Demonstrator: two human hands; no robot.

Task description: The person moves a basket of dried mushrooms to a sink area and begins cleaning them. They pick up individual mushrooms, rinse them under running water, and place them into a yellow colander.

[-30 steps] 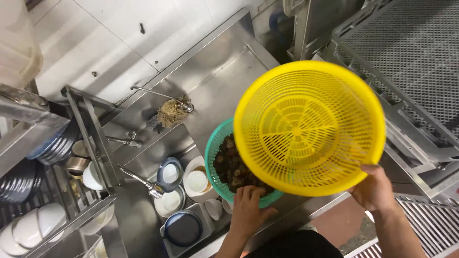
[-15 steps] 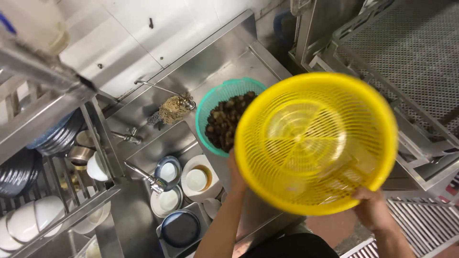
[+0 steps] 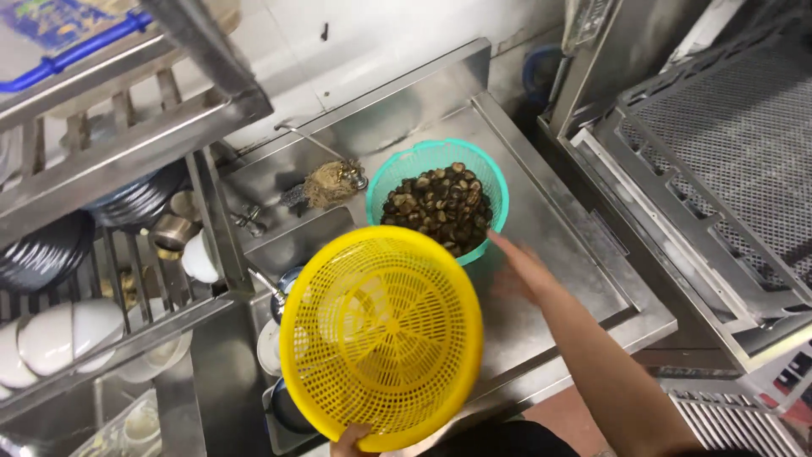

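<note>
My left hand [image 3: 349, 439] grips the near rim of a yellow plastic colander [image 3: 381, 334], held tilted over the sink's edge; only its fingers show at the bottom of the frame. A green colander [image 3: 391, 178] full of dark brown shells or mushrooms [image 3: 438, 206] rests on the steel counter [image 3: 558, 245]. My right hand [image 3: 518, 267] reaches from the lower right, fingers spread, just short of the green colander's near rim and holding nothing.
Under the yellow colander a sink [image 3: 296, 245] holds bowls and a tap [image 3: 254, 222]. A scrubbing ball [image 3: 326, 182] lies at its back. On the left stands a dish rack [image 3: 127, 211] with plates and bowls. Grey mesh crates [image 3: 727, 152] fill the right.
The yellow colander has gone from my right hand, right of centre, down to the left into my left hand. The green colander now stands on the counter, and my right hand reaches toward it.
</note>
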